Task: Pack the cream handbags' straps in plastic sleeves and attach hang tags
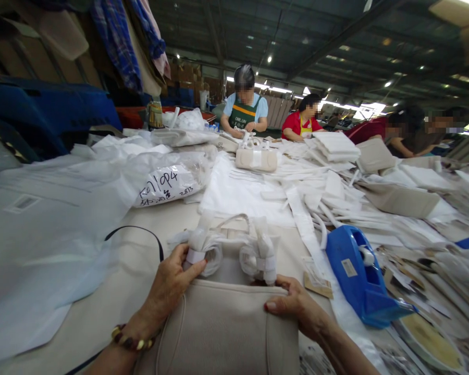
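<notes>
While the beige handbag [226,328] sits at bottom centre, left hand [172,278] has fingers clamped on its white-wrapped handle [211,259], right hand [295,303] has fingers clamped on its top edge [234,287]. Step looks like positioning the handle; next move likely calls for a steady edge and light grip. Blue tape dispenser [357,281], lower right, untouched.

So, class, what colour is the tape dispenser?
The tape dispenser is blue; it shows best in the head view.
</notes>
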`<state>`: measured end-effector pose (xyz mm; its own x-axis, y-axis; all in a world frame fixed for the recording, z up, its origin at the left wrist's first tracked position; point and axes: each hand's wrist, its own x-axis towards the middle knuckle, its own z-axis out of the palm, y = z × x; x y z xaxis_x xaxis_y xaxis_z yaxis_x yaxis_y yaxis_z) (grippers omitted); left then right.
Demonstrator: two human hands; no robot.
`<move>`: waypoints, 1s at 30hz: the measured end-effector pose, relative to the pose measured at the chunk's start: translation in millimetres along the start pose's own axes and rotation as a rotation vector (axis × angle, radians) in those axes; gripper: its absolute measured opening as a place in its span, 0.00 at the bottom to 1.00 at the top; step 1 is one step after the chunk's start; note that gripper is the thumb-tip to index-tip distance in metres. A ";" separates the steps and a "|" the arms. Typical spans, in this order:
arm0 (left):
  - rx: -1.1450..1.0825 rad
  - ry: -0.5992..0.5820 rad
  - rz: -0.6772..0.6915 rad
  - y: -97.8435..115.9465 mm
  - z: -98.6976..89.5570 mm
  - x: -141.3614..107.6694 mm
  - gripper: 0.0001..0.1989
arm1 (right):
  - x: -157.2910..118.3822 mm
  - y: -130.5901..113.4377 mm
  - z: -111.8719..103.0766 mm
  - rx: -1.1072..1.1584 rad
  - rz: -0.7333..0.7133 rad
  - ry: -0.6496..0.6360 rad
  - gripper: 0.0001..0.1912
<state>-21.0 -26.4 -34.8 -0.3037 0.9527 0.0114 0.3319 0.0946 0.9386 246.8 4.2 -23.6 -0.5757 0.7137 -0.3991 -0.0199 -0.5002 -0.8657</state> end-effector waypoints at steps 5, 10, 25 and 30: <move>-0.228 0.012 -0.033 -8.7 2.8 1.2 0.24 | 1.3 -1.8 2.2 0.052 0.011 0.015 0.30; -0.251 0.004 -0.062 -7.0 3.9 1.2 0.25 | 1.4 -10.1 5.4 -0.002 -0.053 0.043 0.34; 0.107 0.113 0.076 -12.0 4.9 -8.0 0.24 | 14.7 -5.6 5.3 0.078 0.074 0.102 0.19; 0.440 0.208 0.151 -6.3 4.7 -8.1 0.24 | 19.9 -7.7 11.0 -0.049 0.025 0.232 0.17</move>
<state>-16.4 -33.3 -42.5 -0.3801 0.8916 0.2462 0.7171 0.1159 0.6873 226.5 16.8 -21.6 -0.3718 0.7980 -0.4743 0.0344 -0.4987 -0.8661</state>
